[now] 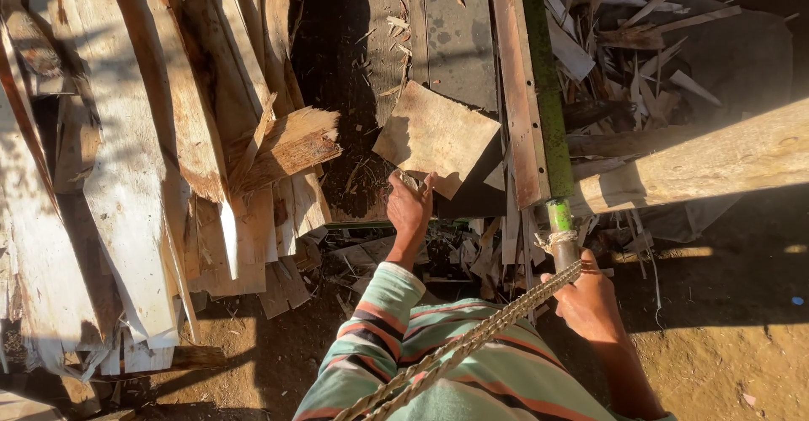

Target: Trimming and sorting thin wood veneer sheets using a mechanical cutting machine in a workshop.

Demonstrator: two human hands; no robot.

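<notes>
Gripping the lower edge of a flat square wooden board (436,137) at the middle of the frame, the left hand (409,209) is closing its fingers on that edge, with the board tilting corner-up against a dark grey slab (447,33) in the upper middle. Clamping around a green handle (559,227) just right of centre, the right hand (588,303) is sitting low on the handle beside a wrap of cord. Running from that hand toward the bottom middle, a twisted rope (472,341) is crossing over the striped sleeve (379,324) of the left arm.

Standing just right of the board, a long reddish plank with a green edge (527,84) is reaching from the top of the frame down to the handle. Lying across the right side, a pale thick beam (699,164) is slanting upward to the right edge, with splintered offcuts (632,50) piling behind it in the upper right. Filling the left half, a stack of pale rough planks (126,160) is leaning outward, its broken ends jutting close to the board's left corner. Littering the ground below the board, small wood chips (472,252) are crowding the gap between the stack and the handle. Showing open room, bare sandy ground (725,345) is lying in the lower right and a narrower patch at lower left, partly in shadow
</notes>
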